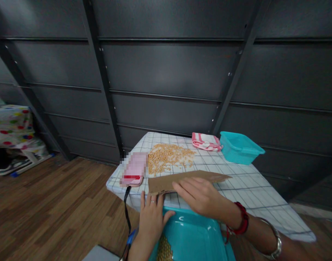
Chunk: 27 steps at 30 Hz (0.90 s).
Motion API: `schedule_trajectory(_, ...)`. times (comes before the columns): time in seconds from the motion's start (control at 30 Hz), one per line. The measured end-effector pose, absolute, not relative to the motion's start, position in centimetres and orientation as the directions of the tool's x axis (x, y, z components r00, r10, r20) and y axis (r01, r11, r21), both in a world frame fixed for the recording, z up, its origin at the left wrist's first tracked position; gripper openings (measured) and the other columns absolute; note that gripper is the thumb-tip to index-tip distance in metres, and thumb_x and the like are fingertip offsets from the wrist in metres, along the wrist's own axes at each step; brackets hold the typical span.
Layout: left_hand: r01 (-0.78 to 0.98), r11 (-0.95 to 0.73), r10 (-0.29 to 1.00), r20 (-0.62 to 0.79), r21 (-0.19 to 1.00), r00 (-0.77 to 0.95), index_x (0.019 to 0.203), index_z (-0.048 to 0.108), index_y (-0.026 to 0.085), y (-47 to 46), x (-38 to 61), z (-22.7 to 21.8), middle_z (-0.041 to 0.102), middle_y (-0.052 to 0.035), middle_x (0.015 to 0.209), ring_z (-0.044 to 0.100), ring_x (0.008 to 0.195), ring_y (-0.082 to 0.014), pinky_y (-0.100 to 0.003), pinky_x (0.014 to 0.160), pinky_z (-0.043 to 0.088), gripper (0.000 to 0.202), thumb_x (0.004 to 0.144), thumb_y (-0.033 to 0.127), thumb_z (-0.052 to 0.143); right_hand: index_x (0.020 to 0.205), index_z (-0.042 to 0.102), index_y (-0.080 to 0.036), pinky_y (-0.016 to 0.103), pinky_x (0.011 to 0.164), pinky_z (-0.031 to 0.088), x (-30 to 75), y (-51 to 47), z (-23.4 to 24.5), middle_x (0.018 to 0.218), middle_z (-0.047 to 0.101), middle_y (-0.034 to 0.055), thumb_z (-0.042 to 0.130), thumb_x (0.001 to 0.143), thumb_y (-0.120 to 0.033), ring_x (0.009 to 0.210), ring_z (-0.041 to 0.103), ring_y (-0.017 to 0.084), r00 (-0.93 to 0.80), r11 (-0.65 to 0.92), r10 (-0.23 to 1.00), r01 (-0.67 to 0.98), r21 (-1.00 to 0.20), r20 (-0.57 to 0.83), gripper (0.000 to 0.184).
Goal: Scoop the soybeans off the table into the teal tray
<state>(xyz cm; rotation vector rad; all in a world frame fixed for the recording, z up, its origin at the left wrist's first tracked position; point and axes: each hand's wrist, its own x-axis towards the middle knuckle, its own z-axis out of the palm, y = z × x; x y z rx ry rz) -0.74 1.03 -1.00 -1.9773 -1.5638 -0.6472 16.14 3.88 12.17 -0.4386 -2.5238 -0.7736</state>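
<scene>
My right hand [195, 194] is closed over a piece of brown cardboard [166, 183], tilted on edge across the table. Just left of it, my left hand [152, 217] has its fingers stretched out at the table's front edge, close under the cardboard's lower left corner. The left thumb lies over the rim of a teal tub [194, 235] held below the table edge. Small yellowish beans or peas [165, 250] lie in the tub's left corner, partly hidden by my left wrist. More loose yellow beans or peas [167, 156] are spread on the table behind the cardboard.
A white checked cloth [263, 199] covers the table. On it are a pink, partly blurred phone-like object [135, 168], a folded pink-and-white towel [206, 141] and a teal bin [239, 148]. A dark panelled wall [168, 69] stands behind. A black strap [126, 210] hangs at left.
</scene>
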Motion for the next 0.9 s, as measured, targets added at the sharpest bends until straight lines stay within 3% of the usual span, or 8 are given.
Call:
schedule_trajectory(0.1, 0.976, -0.180, 0.726, 0.652, -0.126, 0.218, 0.097, 0.058, 0.017, 1.0, -0.7, -1.1, 0.062, -0.0069, 0.085, 0.053, 0.086, -0.0233, -0.048, 0.089, 0.032, 0.056, 0.073, 0.063, 0.035, 0.099, 0.055, -0.008, 0.027, 0.060, 0.038, 16.0, 3.7, 11.7, 0.077, 0.060, 0.0057, 0.029, 0.087, -0.013, 0.069, 0.051, 0.014, -0.856, 0.800, 0.146, 0.397, 0.450, 0.496, 0.029)
schedule_trajectory(0.3, 0.969, -0.152, 0.640, 0.728, -0.195, 0.247, 0.106, 0.054, 0.013, 1.3, -0.5, -1.1, 0.059, -0.0129, 0.105, 0.047, 0.103, -0.0276, -0.047, 0.090, 0.029, 0.067, 0.073, 0.065, 0.030, 0.102, 0.053, -0.008, 0.027, 0.059, 0.035, 15.0, 5.9, 10.6, 0.077, 0.058, 0.0051, 0.038, 0.084, -0.013, 0.069, 0.050, 0.014, -0.870, 0.763, 0.181, 0.418, 0.493, 0.458, 0.024)
schedule_trajectory(0.67, 0.978, -0.174, 0.692, 0.692, -0.118, 0.206, 0.116, 0.049, 0.016, 1.4, -0.7, -1.8, 0.058, -0.0107, 0.110, 0.043, 0.111, -0.0271, -0.046, 0.095, 0.025, 0.066, 0.072, 0.064, 0.034, 0.096, 0.054, -0.009, 0.026, 0.057, 0.033, 14.8, 9.4, 10.3, 0.069, 0.057, 0.0033, 0.039, 0.082, -0.010, 0.064, 0.050, 0.014, -0.830, 0.710, 0.184, 0.483, 0.512, 0.527, 0.021)
schedule_trajectory(0.9, 0.976, -0.183, 0.691, 0.691, -0.116, 0.211, 0.116, 0.049, 0.017, 1.3, -0.7, -1.6, 0.058, -0.0101, 0.110, 0.043, 0.111, -0.0271, -0.046, 0.095, 0.026, 0.064, 0.073, 0.063, 0.036, 0.101, 0.052, -0.013, 0.026, 0.060, 0.035, 14.7, 11.8, 12.6, 0.077, 0.060, 0.0040, 0.040, 0.075, -0.006, 0.069, 0.052, 0.014, -0.783, 0.702, 0.359, 0.585, 0.407, 0.508, 0.029)
